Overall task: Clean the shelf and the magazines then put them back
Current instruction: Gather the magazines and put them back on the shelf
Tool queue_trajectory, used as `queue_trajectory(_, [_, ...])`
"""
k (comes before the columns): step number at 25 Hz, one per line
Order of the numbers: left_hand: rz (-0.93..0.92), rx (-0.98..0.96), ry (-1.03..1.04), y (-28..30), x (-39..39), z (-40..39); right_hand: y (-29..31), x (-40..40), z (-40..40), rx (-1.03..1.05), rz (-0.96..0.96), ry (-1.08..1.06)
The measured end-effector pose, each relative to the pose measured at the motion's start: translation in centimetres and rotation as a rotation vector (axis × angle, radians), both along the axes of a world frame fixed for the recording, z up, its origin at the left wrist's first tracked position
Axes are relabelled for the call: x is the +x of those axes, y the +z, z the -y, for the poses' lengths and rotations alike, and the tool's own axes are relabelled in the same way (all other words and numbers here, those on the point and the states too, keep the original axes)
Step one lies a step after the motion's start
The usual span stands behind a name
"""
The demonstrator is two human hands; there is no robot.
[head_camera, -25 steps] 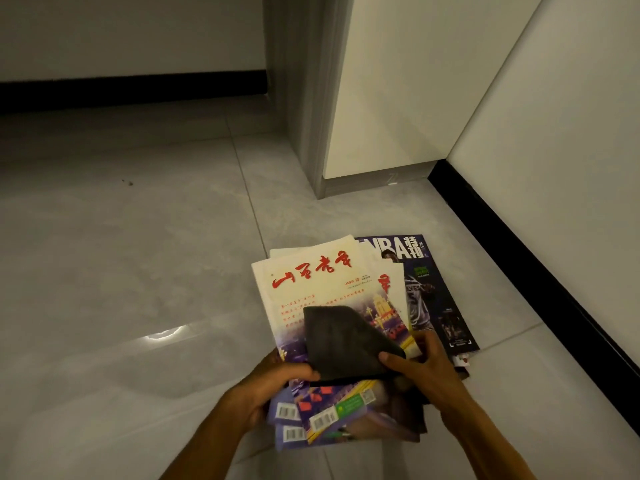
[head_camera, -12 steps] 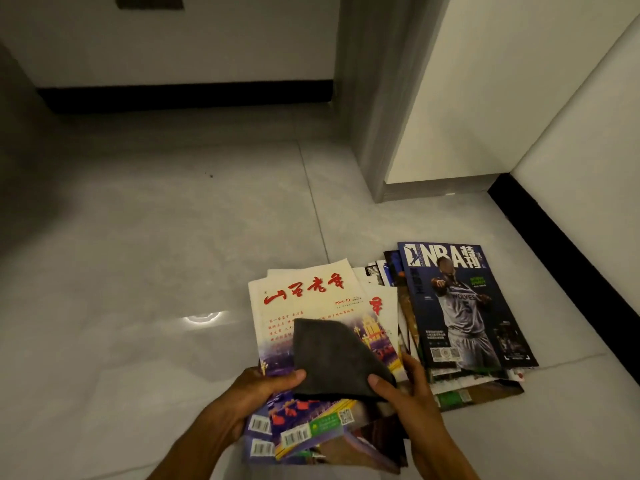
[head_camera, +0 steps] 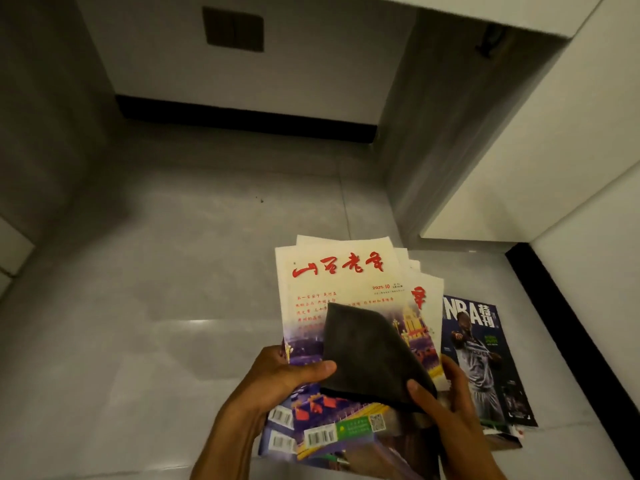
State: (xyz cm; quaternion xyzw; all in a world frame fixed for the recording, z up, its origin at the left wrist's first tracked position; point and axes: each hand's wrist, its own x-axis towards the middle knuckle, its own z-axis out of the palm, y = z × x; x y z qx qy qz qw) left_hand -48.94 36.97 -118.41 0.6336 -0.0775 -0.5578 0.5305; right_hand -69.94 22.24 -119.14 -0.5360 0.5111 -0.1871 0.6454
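2 hands grip 1 fanned bundle of magazines (head_camera: 337, 289), now lifted well clear of the floor (head_camera: 138, 306): left hand (head_camera: 277, 379) curled on its near-left edge, right hand (head_camera: 446, 407) pinching a dark cloth (head_camera: 367, 351) against the cream, red-lettered cover. I judge wiping about to begin. Beyond, the NBA magazine (head_camera: 481, 355) stays on the tiles; no shelf shows.

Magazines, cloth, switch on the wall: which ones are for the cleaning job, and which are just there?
For the job:
held magazines
dark cloth
NBA magazine on the floor
left hand, right hand

Just there:
wall switch
black skirting
floor tiles
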Motion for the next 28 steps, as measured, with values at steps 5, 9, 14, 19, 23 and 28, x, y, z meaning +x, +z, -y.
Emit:
queue_trajectory(5, [-0.050, 0.006, 0.068, 14.2, -0.1, -3.0, 15.7, 0.5, -1.4, -0.044, -0.050, 0.053])
queue_trajectory(9, [0.006, 0.092, 0.051, 27.8, 0.8, -5.3, 28.1, 1.2, -3.8, -0.001, -0.041, 0.120])
queue_trajectory(14, [0.054, 0.170, 0.015, 42.6, 1.7, -7.6, 42.6, 2.2, -5.4, 0.130, 0.078, 0.060])
queue_trajectory(19, [0.034, -0.167, 0.080, 56.8, 3.1, -7.1, 54.4, 3.4, -5.9, 0.198, 0.096, 0.093])
queue_trajectory(23, [0.034, 0.217, 0.106, 65.7, 1.3, -7.9, 62.7, 2.1, -5.7, 0.326, 0.155, 0.117])
queue_trajectory(28, [0.097, 0.283, 0.068, 71.0, 0.4, -6.3, 68.3, 1.7, -3.2, 0.309, 0.162, 0.201])
